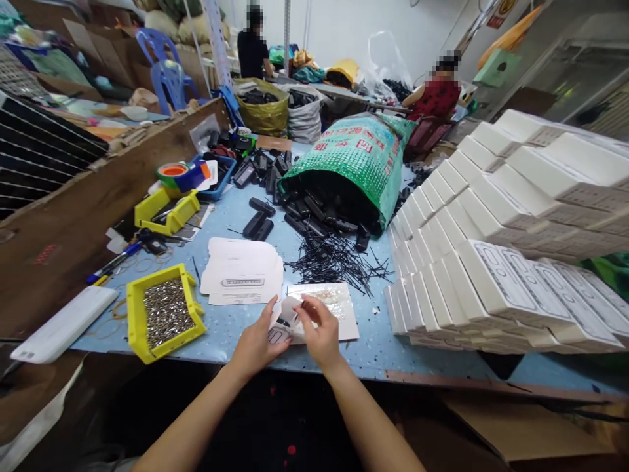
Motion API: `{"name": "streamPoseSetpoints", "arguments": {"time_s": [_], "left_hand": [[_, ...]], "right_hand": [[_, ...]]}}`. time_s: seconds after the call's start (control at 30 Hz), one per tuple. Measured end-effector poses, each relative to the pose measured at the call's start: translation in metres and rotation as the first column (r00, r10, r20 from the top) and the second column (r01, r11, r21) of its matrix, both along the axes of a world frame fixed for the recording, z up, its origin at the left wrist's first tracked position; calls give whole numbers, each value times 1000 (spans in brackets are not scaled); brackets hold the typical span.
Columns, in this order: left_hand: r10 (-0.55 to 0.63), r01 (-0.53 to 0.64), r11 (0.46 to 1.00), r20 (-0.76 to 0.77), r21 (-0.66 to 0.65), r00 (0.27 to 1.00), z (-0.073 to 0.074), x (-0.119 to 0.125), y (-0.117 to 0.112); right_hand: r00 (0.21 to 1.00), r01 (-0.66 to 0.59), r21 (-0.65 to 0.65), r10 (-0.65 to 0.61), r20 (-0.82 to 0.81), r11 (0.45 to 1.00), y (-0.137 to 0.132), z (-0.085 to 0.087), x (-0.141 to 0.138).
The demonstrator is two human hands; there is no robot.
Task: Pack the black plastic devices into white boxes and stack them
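Note:
Between my hands is a small white printed box [279, 334] with its end flaps up and something dark inside. My left hand [258, 341] grips the box from the left side. The fingers of my right hand [319, 328] are pinched at its raised flap on the right. Just behind lies a stack of flat white cartons [243, 272] printed with a long device. A white sheet [348, 314] with small shiny bits on it lies beside my right hand. Farther back is a heap of thin black sticks [339, 262].
White boxes [472, 262] are piled high on the right. A green woven sack [348, 164] spills black devices [258, 226] onto the blue table. Yellow bins, one with small metal parts [167, 311], tape rolls [174, 172] and a white phone-like slab [71, 324] stand left. Two people sit farther back.

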State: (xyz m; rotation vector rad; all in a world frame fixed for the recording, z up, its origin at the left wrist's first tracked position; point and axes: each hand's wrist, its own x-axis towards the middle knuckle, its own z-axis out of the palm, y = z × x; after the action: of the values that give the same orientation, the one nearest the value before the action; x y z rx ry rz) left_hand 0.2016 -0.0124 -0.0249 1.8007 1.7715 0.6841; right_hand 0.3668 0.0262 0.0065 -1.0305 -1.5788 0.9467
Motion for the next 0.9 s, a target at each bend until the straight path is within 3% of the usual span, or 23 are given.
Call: {"name": "streamPoseSetpoints", "arguments": {"time_s": [0.07, 0.13, 0.2, 0.27, 0.3, 0.37, 0.43, 0.53, 0.67, 0.8, 0.87, 0.9], "left_hand": [[42, -44, 998, 45, 40, 998, -4, -3, -2], [70, -77, 993, 83, 87, 994, -8, -5, -4], [54, -65, 992, 108, 108, 993, -10, -7, -4], [20, -33, 996, 149, 86, 989, -8, -5, -3], [5, -16, 998, 183, 59, 983, -5, -4, -1], [-4, 9, 1000, 261, -17, 965, 1, -2, 2], [11, 14, 997, 300, -80, 954, 7, 0, 4], [57, -30, 993, 238, -116, 970, 12, 0, 5], [129, -88, 984, 283, -154, 950, 12, 6, 4], [167, -139, 986, 469, -93, 867, 19, 9, -1], [109, -97, 994, 465, -50, 878, 24, -10, -5], [100, -106, 994, 430, -11, 897, 26, -28, -6]], "right_hand": [[981, -61, 161, 30, 192, 985, -4, -2, -10], [972, -76, 174, 34, 233, 982, -2, -8, -12], [997, -36, 2, 36, 72, 999, 2, -16, -14], [985, -135, -214, 108, -135, 967, 4, -23, -18], [963, -222, -260, 170, -208, 940, 4, -26, -21], [921, -355, -223, 298, -253, 908, 3, -28, -26], [919, -364, -160, 325, -223, 918, 2, -25, -28], [942, -306, -151, 276, -193, 940, 3, -20, -25], [924, -379, 25, 380, -45, 925, -2, -26, -23], [950, -283, -80, 291, 116, 956, -30, -33, -23], [945, -238, -66, 247, 215, 969, -42, -16, -10], [942, -216, -3, 209, 264, 976, -45, 1, 5]]}}
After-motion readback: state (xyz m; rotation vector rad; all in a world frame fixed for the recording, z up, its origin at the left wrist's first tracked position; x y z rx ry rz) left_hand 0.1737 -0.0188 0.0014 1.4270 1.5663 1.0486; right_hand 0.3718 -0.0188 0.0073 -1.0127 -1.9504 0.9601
